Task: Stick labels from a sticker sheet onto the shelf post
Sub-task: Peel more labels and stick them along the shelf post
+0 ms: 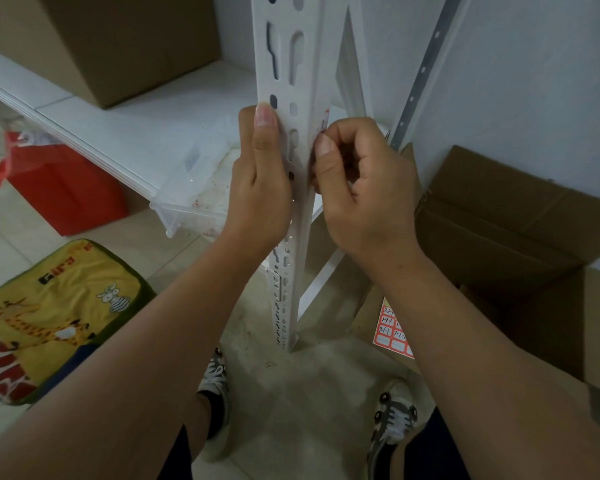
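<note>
A white slotted shelf post [286, 64] stands upright in the middle of the view. My left hand [260, 181] wraps around its left face, thumb pointing up along the metal. My right hand [361, 188] is curled against the post's right face, thumb and fingertips pressing a small red-edged label [324, 124] onto it; most of the label is hidden by my fingers. The sticker sheet [392, 330], red-bordered with handwritten numbers, lies low on the right on a cardboard flap, partly behind my right forearm.
A white shelf board [146, 126] carries a cardboard box [125, 43] and a clear plastic tray [194, 206]. An open cardboard box [520, 237] sits to the right. A red bin [66, 192] and a yellow giraffe cushion [56, 317] lie left on the floor.
</note>
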`<state>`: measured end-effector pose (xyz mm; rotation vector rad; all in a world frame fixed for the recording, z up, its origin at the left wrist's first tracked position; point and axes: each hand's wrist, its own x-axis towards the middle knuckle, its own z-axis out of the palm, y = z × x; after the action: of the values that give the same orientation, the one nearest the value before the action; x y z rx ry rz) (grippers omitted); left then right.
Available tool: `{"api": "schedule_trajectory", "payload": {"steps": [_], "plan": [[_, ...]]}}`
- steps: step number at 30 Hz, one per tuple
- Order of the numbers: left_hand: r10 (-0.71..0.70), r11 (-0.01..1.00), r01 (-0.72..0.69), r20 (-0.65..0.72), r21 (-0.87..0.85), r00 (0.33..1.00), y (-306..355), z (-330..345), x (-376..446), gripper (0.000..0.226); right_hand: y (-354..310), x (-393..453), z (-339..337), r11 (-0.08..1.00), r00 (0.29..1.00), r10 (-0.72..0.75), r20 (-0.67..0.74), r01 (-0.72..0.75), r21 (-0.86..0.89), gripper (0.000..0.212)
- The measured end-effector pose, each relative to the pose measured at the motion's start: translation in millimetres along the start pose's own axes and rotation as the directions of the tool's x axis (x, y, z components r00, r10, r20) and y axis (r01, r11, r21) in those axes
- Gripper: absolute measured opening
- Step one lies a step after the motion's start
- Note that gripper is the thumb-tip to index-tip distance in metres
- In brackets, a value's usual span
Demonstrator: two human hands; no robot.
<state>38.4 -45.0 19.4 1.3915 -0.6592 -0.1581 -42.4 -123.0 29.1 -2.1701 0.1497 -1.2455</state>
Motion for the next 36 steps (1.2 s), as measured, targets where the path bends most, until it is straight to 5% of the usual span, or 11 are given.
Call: {"api": "schedule_trajectory", "payload": {"steps": [6, 15, 29, 36], "plan": [[-0.008, 1.0, 0.008, 0.001, 0.013, 1.0, -0.4, -1.1, 2.0, 0.075, -5.2, 1.2, -5.8, 0.844, 0.952, 0.284, 0.114, -0.305, 0.442, 0.012], [-0.005, 1.0, 0.005, 0.008, 0.0, 1.0, -4.6, -1.5, 2.7, 0.068, 2.1, 3.1, -6.0, 0.991, 0.99, 0.072, 0.118, -0.085, 0.102, 0.007], [-0.016, 1.0, 0.016, -0.001, -0.003, 1.0, -2.8, -1.5, 2.4, 0.062, 3.8, 5.5, -7.7, 0.997, 0.991, 0.047, 0.122, -0.053, 0.048, 0.009], [0.007, 1.0, -0.007, -0.023, -0.01, 1.0, -4.5, 0.5, 2.4, 0.077, 3.0, 4.8, -4.5, 0.998, 0.996, 0.04, 0.082, -0.044, 0.05, 0.014]]}}
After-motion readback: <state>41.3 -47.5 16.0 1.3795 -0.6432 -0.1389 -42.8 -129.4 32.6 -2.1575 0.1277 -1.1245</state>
